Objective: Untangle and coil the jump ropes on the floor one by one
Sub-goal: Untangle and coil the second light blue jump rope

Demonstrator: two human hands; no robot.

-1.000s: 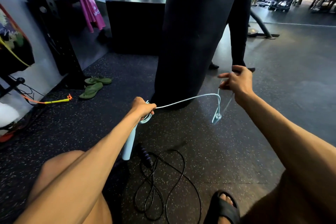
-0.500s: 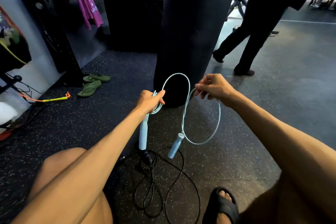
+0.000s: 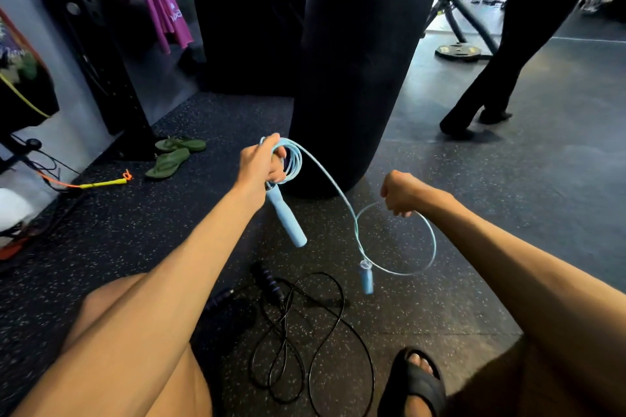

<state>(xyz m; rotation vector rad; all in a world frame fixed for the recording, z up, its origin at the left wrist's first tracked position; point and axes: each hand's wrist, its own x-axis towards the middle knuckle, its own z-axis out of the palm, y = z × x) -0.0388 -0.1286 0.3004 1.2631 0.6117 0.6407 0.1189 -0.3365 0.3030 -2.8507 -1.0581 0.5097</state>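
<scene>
My left hand point(image 3: 261, 162) grips several small coils of the light blue jump rope point(image 3: 325, 176) together with the top of one blue handle point(image 3: 286, 218), which hangs down from my fist. From the coils the cord runs right and down into a wide loop. My right hand point(image 3: 401, 193) pinches that loop at its top. The second blue handle point(image 3: 366, 276) dangles from the loop above the floor. A black jump rope point(image 3: 305, 325) lies tangled on the floor between my legs, with its dark handles point(image 3: 267, 279) at the upper left of the tangle.
A black punching bag point(image 3: 359, 61) hangs just beyond my hands. A person's dark-trousered legs point(image 3: 501, 71) stand at the right. Green flip-flops point(image 3: 172, 156) and a yellow-and-orange rope point(image 3: 101, 183) lie at the left by a black rack point(image 3: 98, 44). My sandalled foot point(image 3: 415, 382) rests at the bottom.
My left hand has risen with more coils gathered in it. My right hand dropped lower and to the right, carrying a fresh loop. The person behind the bag walked further right.
</scene>
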